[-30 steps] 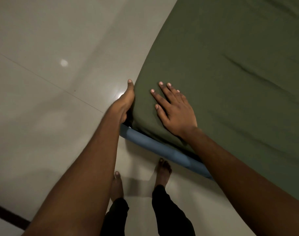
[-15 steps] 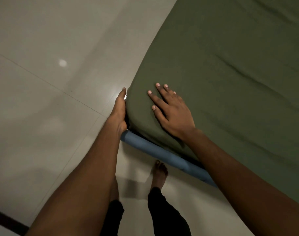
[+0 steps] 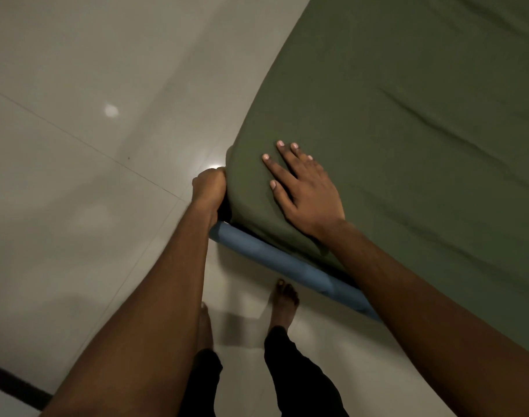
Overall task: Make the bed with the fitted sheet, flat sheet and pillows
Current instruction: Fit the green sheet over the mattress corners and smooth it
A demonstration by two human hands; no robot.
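1. Head view, looking down past both forearms at one corner of the bed. Dim light, colours muted.
2. Fitted sheet (image 3: pixel 407 145): olive green, spread over the mattress top and filling the right side of the frame. It wraps down over the near corner. A few long shallow creases run across it farther in.
3. Left hand (image 3: pixel 209 185): at the outer side of the corner, knuckles up, fingers curled in tight against the sheet where it turns down. The fabric rises in a small peak just above the hand. Grip reads as a closed hold on the sheet's corner fabric; the fingertips are hidden.
4. Right hand (image 3: pixel 305 191): lying palm down on top of the sheet, just inside the corner, fingers straight and spread, holding nothing.
5. Hands near each other, apart, with the corner fold between them.
6. Blue edge (image 3: pixel 272 257): a rounded blue band showing below the sheet's lower hem along the near side.
7. Floor (image 3: pixel 76 206): pale glossy tiles with thin joint lines and two bright light spots.
8. Bare feet (image 3: pixel 284 299) on the tiles beside the bed; the left one is partly behind the left forearm. Dark trousers (image 3: pixel 296 371) above them.
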